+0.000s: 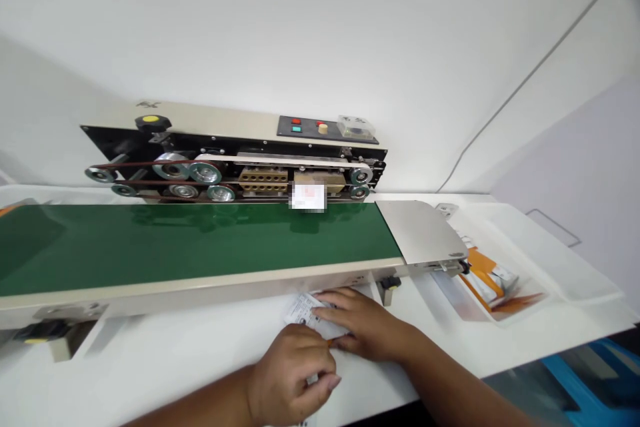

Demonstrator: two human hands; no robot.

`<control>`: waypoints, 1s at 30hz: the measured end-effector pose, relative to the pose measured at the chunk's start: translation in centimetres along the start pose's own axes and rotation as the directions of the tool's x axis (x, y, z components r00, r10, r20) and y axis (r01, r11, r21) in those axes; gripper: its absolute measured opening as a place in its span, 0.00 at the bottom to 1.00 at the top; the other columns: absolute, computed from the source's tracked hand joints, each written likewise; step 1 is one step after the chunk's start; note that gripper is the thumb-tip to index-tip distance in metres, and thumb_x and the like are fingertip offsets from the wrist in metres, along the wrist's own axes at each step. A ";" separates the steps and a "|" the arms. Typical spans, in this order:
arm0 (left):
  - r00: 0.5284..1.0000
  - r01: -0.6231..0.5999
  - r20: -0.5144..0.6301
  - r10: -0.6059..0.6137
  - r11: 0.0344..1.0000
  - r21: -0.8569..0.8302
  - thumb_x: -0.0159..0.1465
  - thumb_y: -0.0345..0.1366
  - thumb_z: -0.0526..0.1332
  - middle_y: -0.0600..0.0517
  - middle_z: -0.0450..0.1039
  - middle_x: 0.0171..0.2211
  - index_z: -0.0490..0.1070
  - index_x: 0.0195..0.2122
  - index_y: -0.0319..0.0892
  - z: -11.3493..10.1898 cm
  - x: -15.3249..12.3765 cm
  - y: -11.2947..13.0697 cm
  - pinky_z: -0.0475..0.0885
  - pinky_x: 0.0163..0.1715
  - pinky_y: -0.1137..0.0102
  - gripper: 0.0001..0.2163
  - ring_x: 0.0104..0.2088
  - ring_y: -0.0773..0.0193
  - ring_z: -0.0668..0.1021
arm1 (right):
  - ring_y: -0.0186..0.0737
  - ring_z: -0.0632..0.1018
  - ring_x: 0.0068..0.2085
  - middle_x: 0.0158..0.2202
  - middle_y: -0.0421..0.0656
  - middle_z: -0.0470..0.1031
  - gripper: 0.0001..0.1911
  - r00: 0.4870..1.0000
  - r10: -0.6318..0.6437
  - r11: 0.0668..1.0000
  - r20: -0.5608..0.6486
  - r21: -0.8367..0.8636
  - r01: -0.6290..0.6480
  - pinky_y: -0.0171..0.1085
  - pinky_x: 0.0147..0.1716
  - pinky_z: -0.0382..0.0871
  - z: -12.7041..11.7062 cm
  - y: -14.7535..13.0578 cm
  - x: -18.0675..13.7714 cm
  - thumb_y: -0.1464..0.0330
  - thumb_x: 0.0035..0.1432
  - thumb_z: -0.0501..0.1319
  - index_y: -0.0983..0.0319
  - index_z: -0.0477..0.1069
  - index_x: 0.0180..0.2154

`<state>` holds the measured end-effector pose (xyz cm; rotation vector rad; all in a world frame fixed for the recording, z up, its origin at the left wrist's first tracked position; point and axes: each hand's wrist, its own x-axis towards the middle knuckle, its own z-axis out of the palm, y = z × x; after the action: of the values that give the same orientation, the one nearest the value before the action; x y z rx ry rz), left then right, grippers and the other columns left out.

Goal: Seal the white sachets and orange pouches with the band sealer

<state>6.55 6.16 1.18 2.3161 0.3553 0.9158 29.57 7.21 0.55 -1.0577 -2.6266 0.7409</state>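
On the white table, just in front of the conveyor machine, lies a small white printed packet (302,309) with a bit of orange at its lower edge. My right hand (367,323) grips it from the right, its fingers over the top and the thumb at the near edge. My left hand (296,373) is at the packet's near left side with curled fingers. Whatever those fingers hold, if anything, is hidden. Behind them is the band sealer (233,127) with its green belt (210,240). Another small packet (309,196), blurred out, stands at the sealing rollers above the belt.
A metal end plate (420,230) extends the belt on the right. Beside it a clear plastic bin (465,300) contains orange and white packets (487,280). Black knobs (390,282) jut out below the conveyor. Blue plastic (580,373) shows below the table at lower right.
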 end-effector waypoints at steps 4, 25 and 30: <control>0.999 0.037 -0.019 -0.037 0.999 -0.007 0.69 0.33 0.55 0.53 0.69 0.21 0.68 0.31 0.46 -0.1 0.0 -0.2 0.65 0.28 0.66 0.08 0.24 0.60 0.72 | 0.47 0.65 0.67 0.69 0.46 0.64 0.26 0.999 -0.019 0.999 -0.040 0.040 0.021 0.46 0.65 0.59 0.4 0.6 0.2 0.56 0.67 0.62 0.54 0.68 0.64; 0.949 0.283 -0.149 -0.279 0.959 0.005 0.67 0.30 0.62 0.45 0.74 0.55 0.67 0.58 0.50 0.2 0.0 -1.6 0.73 0.57 0.55 0.18 0.56 0.51 0.75 | 0.41 0.82 0.43 0.45 0.43 0.82 0.16 0.875 -0.160 0.975 -0.457 0.064 0.212 0.41 0.44 0.77 0.2 0.9 -0.2 0.73 0.69 0.53 0.55 0.75 0.51; 0.943 0.289 -0.172 -0.283 0.957 0.009 0.67 0.30 0.63 0.45 0.74 0.51 0.68 0.56 0.49 0.0 -0.2 -1.2 0.76 0.51 0.58 0.17 0.52 0.52 0.76 | 0.43 0.83 0.46 0.50 0.39 0.82 0.25 0.800 -0.164 0.959 -0.578 0.096 0.266 0.42 0.46 0.80 0.5 1.1 -0.7 0.72 0.68 0.56 0.44 0.67 0.62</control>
<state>6.39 7.01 0.28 2.1465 0.7638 0.9655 30.49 7.20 -0.45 -0.7573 -2.0768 0.4920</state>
